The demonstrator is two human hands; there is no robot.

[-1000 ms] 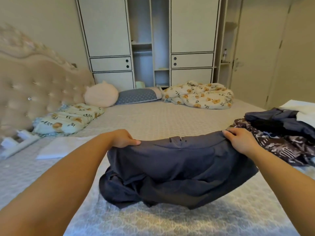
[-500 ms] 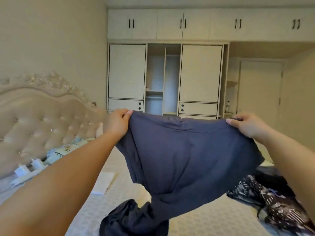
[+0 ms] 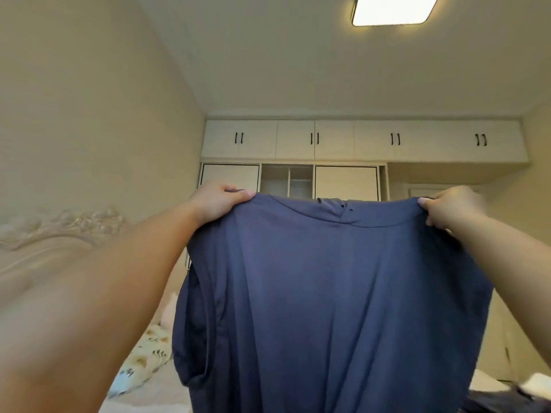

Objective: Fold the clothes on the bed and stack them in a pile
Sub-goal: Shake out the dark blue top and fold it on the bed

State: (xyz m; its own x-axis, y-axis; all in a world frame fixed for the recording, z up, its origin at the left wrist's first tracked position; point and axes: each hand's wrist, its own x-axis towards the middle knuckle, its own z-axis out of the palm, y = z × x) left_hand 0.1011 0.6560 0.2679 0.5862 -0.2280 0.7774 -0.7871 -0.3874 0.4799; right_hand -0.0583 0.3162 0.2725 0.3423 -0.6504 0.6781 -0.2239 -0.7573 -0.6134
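A dark blue garment (image 3: 334,293) hangs full length in front of me, held up by its top edge, and fills the lower middle of the view. My left hand (image 3: 219,199) pinches its upper left corner. My right hand (image 3: 450,208) pinches its upper right corner. Both arms are raised and stretched forward. Its lower end runs out of view at the bottom. A sliver of the dark clothes pile (image 3: 504,402) shows at the bottom right; most of the bed is hidden behind the garment.
The tufted headboard (image 3: 44,242) is on the left, with a floral pillow (image 3: 143,356) below it. A white wardrobe (image 3: 346,181) with upper cabinets stands behind the garment. A ceiling light (image 3: 393,8) is on overhead.
Both hands have lifted the blue garment from the bed up into the air, and it now hangs open. My view has tilted upward towards the ceiling.
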